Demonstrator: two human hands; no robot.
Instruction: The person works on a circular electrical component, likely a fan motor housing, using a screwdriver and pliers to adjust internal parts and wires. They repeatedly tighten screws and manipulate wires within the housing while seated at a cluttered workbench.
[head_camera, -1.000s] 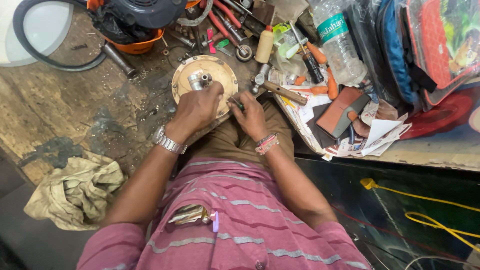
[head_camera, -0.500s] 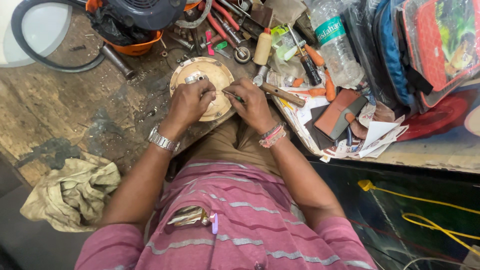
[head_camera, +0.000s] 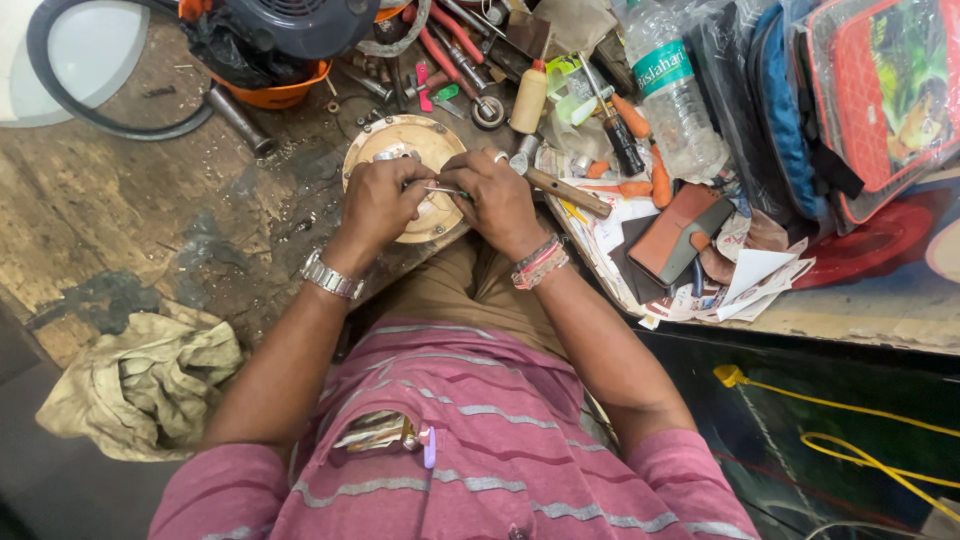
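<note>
- Rag (head_camera: 140, 385) lies crumpled on the floor, far left, well apart from the work.
- Left hand (head_camera: 378, 200) is curled down over the disc (head_camera: 400, 150), fingers closed on its near side, pinning it.
- Disc: round, brass-coloured, on the bench edge by the knees; it looks stiff, fairly heavy, likely greasy, best gripped by the rim.
- Right hand (head_camera: 497, 195) is pinched shut on a thin metal tool (head_camera: 440, 190), its tip on the disc.
- Bottle (head_camera: 672, 90) stands beyond, amid clutter.
</note>
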